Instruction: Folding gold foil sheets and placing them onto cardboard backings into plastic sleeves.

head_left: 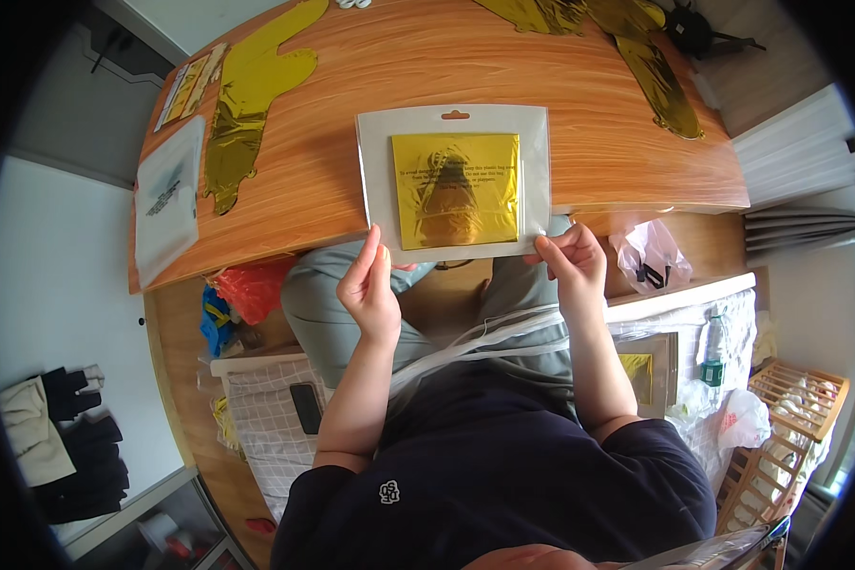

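Observation:
A flat clear plastic package (378,190) with a white backing and a hang hole is held up in front of the wooden table. Folded shiny gold foil (458,204) lies inside it, with dark print across the front. My left hand (372,294) pinches the package's lower left corner between thumb and fingers. At the lower right corner, my right hand (575,264) grips it the same way. A flat gold foil balloon (240,119) is spread on the table's left side. Another piece of gold foil (648,81) lies at the far right.
On the table (323,161), a clear plastic bag (169,204) sits at the left edge, and a black object (691,28) at the far right. Beside me are a phone (306,408), a green-labelled bottle (713,356) and a similar gold package (641,369). A pinkish bag (654,252) lies below the table's right side.

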Action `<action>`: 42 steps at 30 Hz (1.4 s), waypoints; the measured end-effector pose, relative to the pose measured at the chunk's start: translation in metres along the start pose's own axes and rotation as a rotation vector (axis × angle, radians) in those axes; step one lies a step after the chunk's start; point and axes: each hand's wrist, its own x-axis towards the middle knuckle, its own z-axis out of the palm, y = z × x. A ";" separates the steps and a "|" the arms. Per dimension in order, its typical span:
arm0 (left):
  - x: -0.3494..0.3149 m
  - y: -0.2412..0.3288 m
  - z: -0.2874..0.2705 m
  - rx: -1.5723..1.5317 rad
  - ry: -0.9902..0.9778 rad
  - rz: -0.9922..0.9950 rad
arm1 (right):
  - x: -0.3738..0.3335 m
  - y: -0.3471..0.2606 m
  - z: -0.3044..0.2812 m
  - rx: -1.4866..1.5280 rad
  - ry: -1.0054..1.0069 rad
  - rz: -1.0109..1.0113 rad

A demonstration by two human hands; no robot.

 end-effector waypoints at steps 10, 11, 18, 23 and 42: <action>0.002 0.004 0.000 -0.028 0.002 -0.001 | -0.004 -0.004 -0.003 0.067 -0.003 0.288; 0.000 0.003 -0.002 -0.046 0.005 -0.024 | -0.005 0.001 -0.007 0.068 -0.003 0.288; -0.003 -0.006 0.000 -0.134 0.200 -0.066 | -0.009 0.011 -0.007 0.172 -0.036 0.291; -0.007 0.014 0.026 -0.202 0.207 -0.057 | -0.015 0.019 -0.005 0.187 -0.038 0.192; -0.035 0.016 0.005 -0.314 -0.101 -0.321 | -0.060 0.020 0.039 0.137 -0.279 -0.076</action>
